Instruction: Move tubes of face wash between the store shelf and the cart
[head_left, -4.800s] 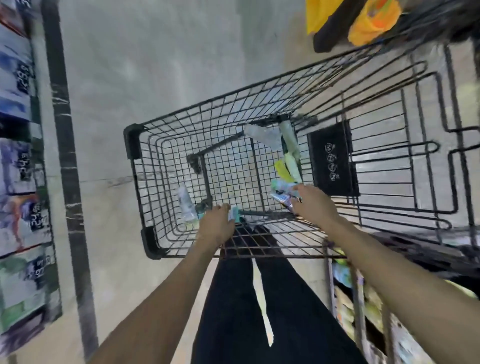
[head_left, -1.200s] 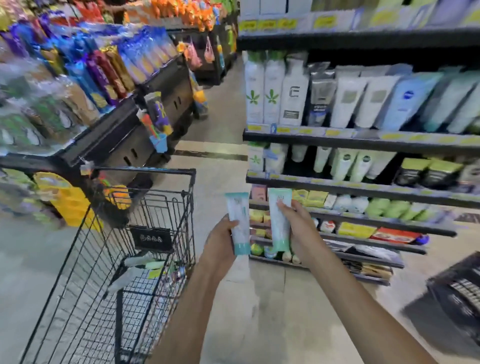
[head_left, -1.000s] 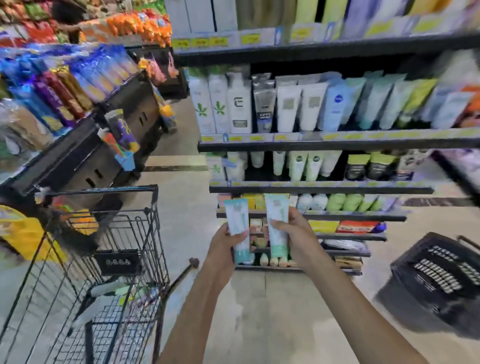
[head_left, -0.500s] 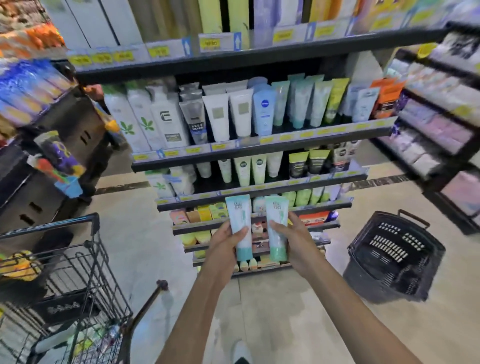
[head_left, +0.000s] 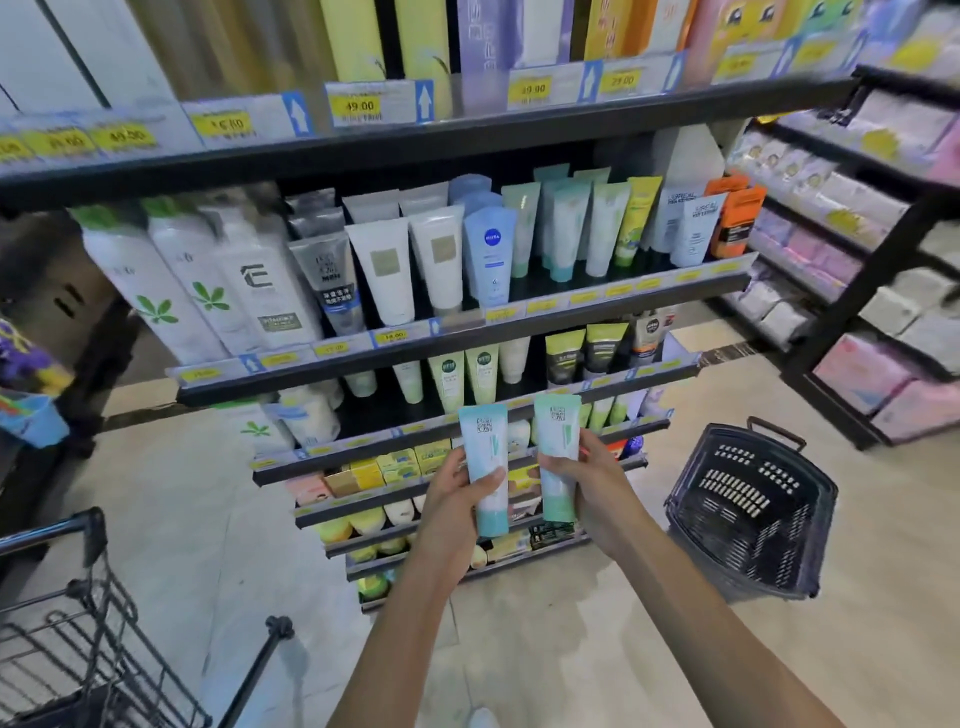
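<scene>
Nearest me, bottom left, the black wire shopping cart sits off to the side, well apart from both hands. My left hand has its fingers curled closed around the lower half of a pale blue plastic face wash tube, thumb across the front, cap end down. My right hand is wrapped the same way on a mint green plastic face wash tube, also cap down, upright, just beside the blue one without touching it that I can tell. Both tubes are in the air in front of the lower tiers of the black metal store shelf, not on it. I judge the step as restocking: carry both up to the row of similar blue-green tubes on the upper tube tier. To do it well I'd raise one hand at a time, keep each tube vertical, slide it cap-first behind the price rail into a gap, and release only once it stands. Risk: knocking neighbours over domino-style, since they lean loosely. A dark plastic hand basket stands on the floor at right, out of my path.
</scene>
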